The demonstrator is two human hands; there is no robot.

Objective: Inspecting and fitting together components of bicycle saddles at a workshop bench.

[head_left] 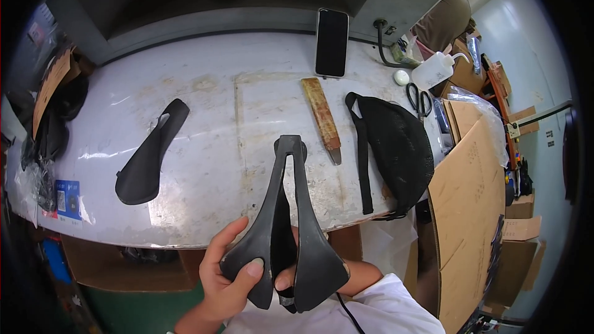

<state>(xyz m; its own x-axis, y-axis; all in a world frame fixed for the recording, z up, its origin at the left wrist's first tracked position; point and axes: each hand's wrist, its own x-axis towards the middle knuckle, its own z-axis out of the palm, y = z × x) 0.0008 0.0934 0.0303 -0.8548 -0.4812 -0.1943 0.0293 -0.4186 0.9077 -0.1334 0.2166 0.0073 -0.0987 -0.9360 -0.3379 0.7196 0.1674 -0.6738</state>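
A black bicycle saddle (315,253), split down the middle by a long gap, is held upright at the table's front edge, its narrow nose pointing away from me. My left hand (232,272) grips its left wing, thumb on top and fingers around the outer side. My right hand (285,279) is mostly hidden behind the saddle; a thumb shows through the gap, pressed to the inner side. Away to the left lies a long black curved piece (148,158), narrow at one end and wide at the other. Right of the nose rests a blade with a worn, brownish handle (320,111).
A black mesh bag with a strap (396,148) lies at the table's right edge. Behind are a phone (331,43), scissors (419,100) and a white squeeze bottle (433,71). Cardboard (467,210) stands at the right; plastic-wrapped black items (52,130) crowd the left edge.
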